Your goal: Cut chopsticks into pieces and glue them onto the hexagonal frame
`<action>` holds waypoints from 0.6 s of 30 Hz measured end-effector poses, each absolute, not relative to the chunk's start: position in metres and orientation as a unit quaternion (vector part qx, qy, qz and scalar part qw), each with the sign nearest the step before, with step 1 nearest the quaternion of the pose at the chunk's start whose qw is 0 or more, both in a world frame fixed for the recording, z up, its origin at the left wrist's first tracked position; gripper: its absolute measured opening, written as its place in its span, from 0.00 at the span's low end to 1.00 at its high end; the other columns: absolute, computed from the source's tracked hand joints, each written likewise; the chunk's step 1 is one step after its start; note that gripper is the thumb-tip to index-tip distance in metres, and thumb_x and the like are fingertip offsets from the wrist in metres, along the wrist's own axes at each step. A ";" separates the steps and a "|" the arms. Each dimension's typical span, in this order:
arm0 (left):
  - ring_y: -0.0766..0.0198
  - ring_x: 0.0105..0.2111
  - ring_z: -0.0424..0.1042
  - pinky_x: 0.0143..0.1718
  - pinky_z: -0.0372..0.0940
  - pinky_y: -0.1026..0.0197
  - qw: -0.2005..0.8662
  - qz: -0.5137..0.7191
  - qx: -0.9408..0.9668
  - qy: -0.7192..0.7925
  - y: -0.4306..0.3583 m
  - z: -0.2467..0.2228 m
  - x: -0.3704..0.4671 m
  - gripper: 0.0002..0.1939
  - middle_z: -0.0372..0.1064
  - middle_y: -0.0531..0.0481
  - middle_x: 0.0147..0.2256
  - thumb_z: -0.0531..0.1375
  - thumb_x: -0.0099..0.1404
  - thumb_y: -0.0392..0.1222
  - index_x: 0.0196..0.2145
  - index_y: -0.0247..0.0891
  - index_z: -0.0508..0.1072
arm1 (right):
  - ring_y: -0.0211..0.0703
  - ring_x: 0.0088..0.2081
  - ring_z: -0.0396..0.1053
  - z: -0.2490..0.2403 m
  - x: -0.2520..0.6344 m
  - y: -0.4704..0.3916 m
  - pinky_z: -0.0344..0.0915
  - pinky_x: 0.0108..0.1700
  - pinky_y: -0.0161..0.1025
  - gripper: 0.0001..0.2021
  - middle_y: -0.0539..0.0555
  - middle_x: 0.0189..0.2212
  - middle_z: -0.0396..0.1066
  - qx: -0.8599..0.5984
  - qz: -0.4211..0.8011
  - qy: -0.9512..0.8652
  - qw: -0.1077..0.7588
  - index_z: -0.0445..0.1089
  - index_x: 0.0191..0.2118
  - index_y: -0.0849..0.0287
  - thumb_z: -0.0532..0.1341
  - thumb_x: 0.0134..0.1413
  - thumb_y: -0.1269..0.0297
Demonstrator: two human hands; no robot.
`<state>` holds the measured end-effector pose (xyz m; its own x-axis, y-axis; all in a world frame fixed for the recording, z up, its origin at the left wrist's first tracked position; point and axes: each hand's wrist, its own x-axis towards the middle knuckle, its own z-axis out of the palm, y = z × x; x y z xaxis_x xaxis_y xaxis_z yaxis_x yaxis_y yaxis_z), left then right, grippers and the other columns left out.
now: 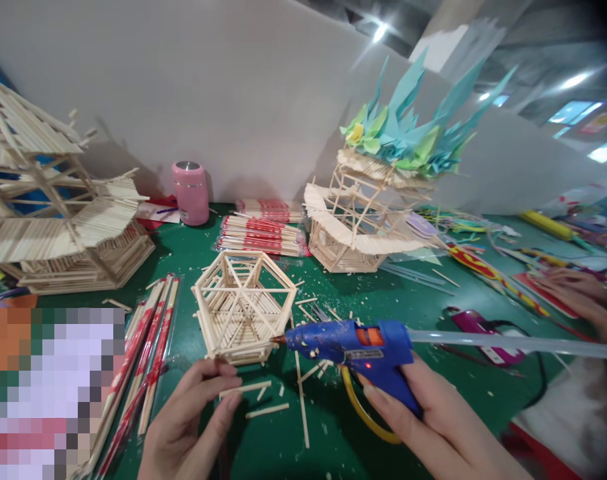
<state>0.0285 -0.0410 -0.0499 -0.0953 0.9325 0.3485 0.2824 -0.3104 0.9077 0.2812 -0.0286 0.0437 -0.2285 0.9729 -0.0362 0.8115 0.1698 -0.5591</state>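
My left hand (188, 417) is closed in a pinch on a short wooden stick (256, 387), just in front of a small polygonal frame (244, 291) built of wooden sticks. A blue hot glue gun (328, 339) is gripped in my right hand (433, 417), its red light lit and a long clear glue stick (473, 341) sticking out of the back. The brown nozzle points left, at the frame's front right edge; whether it touches cannot be made out. A loose stick piece (268, 411) lies on the green table below the pinched one.
Stick-built pavilion models stand at left (83, 230) and back right (353, 233), the latter topped with teal paper. Packs of chopsticks (263, 235) and a pink flask (190, 193) stand behind. More wrapped chopsticks (150, 357) lie left. Another person's hand (578, 287) rests at far right.
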 end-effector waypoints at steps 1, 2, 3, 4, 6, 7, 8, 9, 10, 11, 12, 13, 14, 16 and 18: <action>0.66 0.38 0.74 0.39 0.69 0.70 0.303 0.540 0.600 0.507 -0.040 -0.050 0.029 0.08 0.73 0.53 0.35 0.60 0.57 0.34 0.32 0.46 0.76 | 0.39 0.24 0.67 0.044 0.279 -0.028 0.68 0.24 0.32 0.12 0.49 0.24 0.69 -0.598 0.245 -0.744 0.171 0.66 0.33 0.55 0.51 0.59 0.54; 0.66 0.38 0.74 0.39 0.69 0.70 0.304 0.538 0.599 0.509 -0.040 -0.050 0.029 0.08 0.73 0.53 0.35 0.60 0.57 0.34 0.32 0.46 0.77 | 0.39 0.24 0.67 0.045 0.276 -0.028 0.68 0.24 0.32 0.12 0.50 0.25 0.70 -0.601 0.250 -0.739 0.174 0.66 0.34 0.55 0.51 0.59 0.54; 0.65 0.38 0.74 0.38 0.69 0.69 0.306 0.536 0.597 0.512 -0.040 -0.049 0.029 0.08 0.73 0.52 0.35 0.60 0.57 0.35 0.32 0.46 0.77 | 0.39 0.24 0.67 0.046 0.273 -0.028 0.68 0.24 0.32 0.12 0.50 0.25 0.70 -0.607 0.257 -0.731 0.177 0.66 0.34 0.55 0.52 0.58 0.54; 0.65 0.38 0.74 0.38 0.70 0.69 0.307 0.535 0.596 0.514 -0.040 -0.049 0.030 0.08 0.73 0.52 0.35 0.60 0.56 0.35 0.32 0.45 0.77 | 0.39 0.25 0.67 0.046 0.271 -0.028 0.68 0.24 0.32 0.13 0.50 0.26 0.71 -0.614 0.265 -0.721 0.179 0.67 0.35 0.55 0.52 0.57 0.53; 0.63 0.38 0.75 0.37 0.70 0.68 0.304 0.537 0.595 0.515 -0.040 -0.048 0.030 0.07 0.74 0.51 0.34 0.61 0.56 0.35 0.31 0.44 0.77 | 0.40 0.25 0.68 0.047 0.269 -0.028 0.68 0.24 0.32 0.13 0.51 0.27 0.71 -0.624 0.277 -0.708 0.182 0.67 0.36 0.55 0.52 0.57 0.53; 0.63 0.37 0.75 0.37 0.71 0.67 0.302 0.539 0.595 0.513 -0.040 -0.048 0.030 0.07 0.74 0.51 0.34 0.61 0.56 0.35 0.31 0.44 0.77 | 0.40 0.25 0.68 0.047 0.270 -0.028 0.68 0.24 0.33 0.13 0.51 0.27 0.71 -0.624 0.278 -0.707 0.182 0.67 0.36 0.56 0.52 0.57 0.53; 0.63 0.37 0.75 0.37 0.71 0.67 0.301 0.541 0.596 0.512 -0.040 -0.047 0.030 0.07 0.73 0.51 0.34 0.61 0.56 0.35 0.31 0.44 0.77 | 0.40 0.25 0.68 0.047 0.271 -0.029 0.68 0.25 0.33 0.13 0.51 0.27 0.71 -0.624 0.275 -0.709 0.181 0.67 0.36 0.56 0.52 0.57 0.53; 0.63 0.37 0.75 0.37 0.71 0.67 0.302 0.540 0.596 0.511 -0.040 -0.047 0.029 0.07 0.73 0.51 0.34 0.61 0.56 0.35 0.31 0.44 0.77 | 0.40 0.26 0.68 0.047 0.273 -0.029 0.69 0.26 0.33 0.13 0.51 0.27 0.71 -0.623 0.265 -0.714 0.178 0.67 0.36 0.56 0.52 0.57 0.53; 0.63 0.37 0.75 0.37 0.71 0.67 0.302 0.541 0.597 0.511 -0.040 -0.048 0.029 0.07 0.73 0.51 0.34 0.61 0.56 0.35 0.31 0.44 0.77 | 0.41 0.26 0.69 0.047 0.276 -0.029 0.70 0.28 0.34 0.13 0.51 0.27 0.71 -0.621 0.254 -0.721 0.172 0.67 0.35 0.56 0.52 0.57 0.54; 0.64 0.37 0.74 0.37 0.71 0.67 0.302 0.540 0.598 0.509 -0.040 -0.048 0.029 0.07 0.73 0.51 0.34 0.61 0.56 0.35 0.32 0.45 0.77 | 0.41 0.27 0.69 0.047 0.278 -0.029 0.70 0.29 0.35 0.13 0.52 0.27 0.72 -0.618 0.241 -0.730 0.165 0.68 0.35 0.56 0.52 0.57 0.54; 0.64 0.38 0.74 0.37 0.70 0.68 0.303 0.539 0.599 0.509 -0.040 -0.049 0.029 0.07 0.73 0.51 0.35 0.61 0.57 0.35 0.32 0.45 0.77 | 0.42 0.28 0.70 0.046 0.281 -0.029 0.71 0.30 0.35 0.13 0.52 0.27 0.72 -0.615 0.230 -0.737 0.158 0.68 0.34 0.57 0.52 0.57 0.54; 0.64 0.38 0.74 0.38 0.70 0.68 0.302 0.539 0.600 0.508 -0.040 -0.050 0.029 0.07 0.73 0.52 0.35 0.60 0.57 0.35 0.32 0.45 0.76 | 0.42 0.29 0.71 0.046 0.283 -0.029 0.71 0.30 0.34 0.14 0.53 0.28 0.73 -0.612 0.221 -0.744 0.154 0.69 0.34 0.57 0.52 0.57 0.54; 0.65 0.38 0.74 0.38 0.70 0.68 0.303 0.538 0.601 0.508 -0.040 -0.050 0.029 0.08 0.73 0.52 0.35 0.60 0.57 0.35 0.32 0.46 0.76 | 0.43 0.29 0.71 0.046 0.284 -0.029 0.72 0.30 0.34 0.14 0.54 0.28 0.73 -0.609 0.213 -0.749 0.152 0.69 0.34 0.57 0.52 0.58 0.53; 0.65 0.39 0.74 0.39 0.69 0.69 0.305 0.533 0.604 0.508 -0.041 -0.051 0.028 0.08 0.72 0.52 0.36 0.60 0.58 0.34 0.33 0.46 0.76 | 0.44 0.31 0.73 0.046 0.284 -0.029 0.72 0.30 0.34 0.14 0.54 0.30 0.74 -0.605 0.197 -0.755 0.156 0.70 0.34 0.57 0.52 0.57 0.53; 0.66 0.39 0.73 0.40 0.69 0.70 0.305 0.532 0.606 0.507 -0.041 -0.051 0.029 0.08 0.72 0.53 0.36 0.60 0.58 0.34 0.33 0.46 0.76 | 0.43 0.29 0.73 0.048 0.282 -0.030 0.73 0.31 0.34 0.14 0.53 0.28 0.74 -0.606 0.181 -0.757 0.161 0.71 0.35 0.56 0.53 0.57 0.53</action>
<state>0.0287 -0.0412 -0.0506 -0.0792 0.9389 0.3350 0.2899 -0.2998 0.9089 0.2821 -0.0297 0.0479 -0.2124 0.9769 0.0243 0.8598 0.1987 -0.4703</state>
